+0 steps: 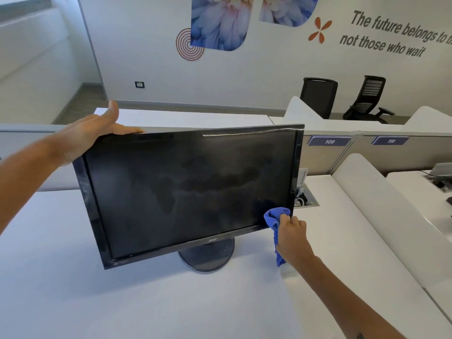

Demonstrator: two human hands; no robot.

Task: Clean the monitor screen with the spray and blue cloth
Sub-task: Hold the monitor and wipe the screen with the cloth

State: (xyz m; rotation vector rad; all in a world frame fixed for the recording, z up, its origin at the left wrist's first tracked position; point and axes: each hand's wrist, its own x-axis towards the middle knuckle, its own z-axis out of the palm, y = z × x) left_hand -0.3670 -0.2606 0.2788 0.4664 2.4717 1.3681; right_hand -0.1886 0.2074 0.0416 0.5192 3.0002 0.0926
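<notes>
The brand "acer" is printed on the lower bezel of the monitor (pixel 188 192), and the partition behind carries two blue tags (pixel 329 141) numbered "109" and "110". On the far wall, dark lettering (pixel 396 35) can be read as "The future belongs to…" and "not those who wait", the first line being cut off by the frame edge.

The left hand (pixel 83 135) is laid on the monitor's top left corner, with the thumb lifted and the fingers stretched flat along the top edge. The right hand (pixel 292 237) is reached in from the near right, and its fingers are curled round a bunched blue cloth (pixel 276 220), which is pressed against the lower right corner of the screen; a tail of the cloth hangs down below the hand.

The monitor is stood on a round dark base (pixel 208 258) in the middle of a white desk (pixel 122 302) and is seen tilted, its left side lower. The screen is dark and switched off, and pale, cloudy smears are spread across its middle and right part. A pale object, largely hidden, is seen on the desk just below the right wrist; what it is cannot be told.
</notes>
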